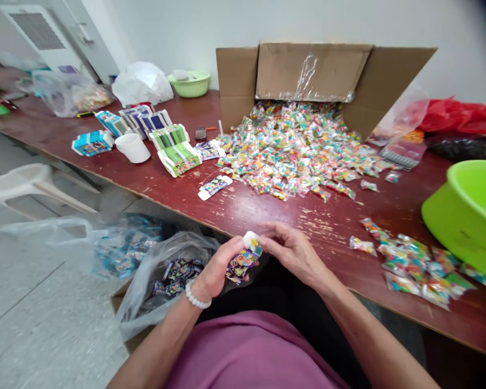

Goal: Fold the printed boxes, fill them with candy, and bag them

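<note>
Right there, over the lap at the table's edge, the left hand point(216, 267) had a small purple printed carton point(241, 266) firmly wrapped in its fingers! The right hand point(295, 254) came in narrow, fingertips at the carton's upper end; whether they pinched anything, I couldn't tell.

And the work looked midway: this carton was unfinished, its white top flap up, while dark printed packs point(180, 274) lay in the clear bag point(135, 302) below. Plenty was left: a big heap of wrapped candies point(295, 148) and a smaller pile point(421, 265), both too jumbled to count.

The tally, then: one carton in hand, one flattened carton point(214, 187) alone on the table point(316, 221), one white cup-like container point(133, 148), two green basins point(190, 85), one large cardboard box point(311, 70). The packs overlapped beyond counting.
</note>
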`<state>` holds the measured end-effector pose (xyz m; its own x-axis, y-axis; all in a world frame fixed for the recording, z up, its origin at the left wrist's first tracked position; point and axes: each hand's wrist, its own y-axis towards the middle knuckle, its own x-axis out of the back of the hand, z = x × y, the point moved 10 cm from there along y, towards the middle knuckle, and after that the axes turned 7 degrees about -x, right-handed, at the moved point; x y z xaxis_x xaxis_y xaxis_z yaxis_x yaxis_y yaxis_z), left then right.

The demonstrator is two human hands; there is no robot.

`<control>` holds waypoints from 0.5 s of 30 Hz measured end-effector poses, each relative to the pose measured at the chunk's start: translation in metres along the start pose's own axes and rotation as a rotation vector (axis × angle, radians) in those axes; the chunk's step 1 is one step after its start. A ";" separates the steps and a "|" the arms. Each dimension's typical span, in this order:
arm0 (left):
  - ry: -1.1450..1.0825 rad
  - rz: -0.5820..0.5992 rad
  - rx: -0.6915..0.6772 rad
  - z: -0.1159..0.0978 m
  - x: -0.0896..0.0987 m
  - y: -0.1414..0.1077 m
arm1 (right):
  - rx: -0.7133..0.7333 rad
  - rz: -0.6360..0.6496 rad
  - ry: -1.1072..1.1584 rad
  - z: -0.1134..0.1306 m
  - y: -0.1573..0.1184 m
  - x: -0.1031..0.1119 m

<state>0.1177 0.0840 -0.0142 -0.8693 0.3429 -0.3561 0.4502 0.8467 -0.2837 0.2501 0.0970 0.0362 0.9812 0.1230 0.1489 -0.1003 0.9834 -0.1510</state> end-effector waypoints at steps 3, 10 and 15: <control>-0.082 -0.087 0.037 0.007 0.006 0.000 | -0.070 -0.041 0.137 -0.011 0.002 0.001; -0.079 -0.109 -0.042 -0.002 0.004 -0.003 | -0.079 -0.079 0.097 -0.014 0.004 -0.009; -0.230 -0.159 -0.017 0.007 0.009 -0.005 | -0.141 0.001 0.204 -0.011 -0.002 -0.015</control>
<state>0.1087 0.0807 -0.0221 -0.8587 0.1057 -0.5015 0.3068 0.8898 -0.3378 0.2375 0.0919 0.0232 0.9955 0.0805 -0.0498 -0.0915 0.9532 -0.2881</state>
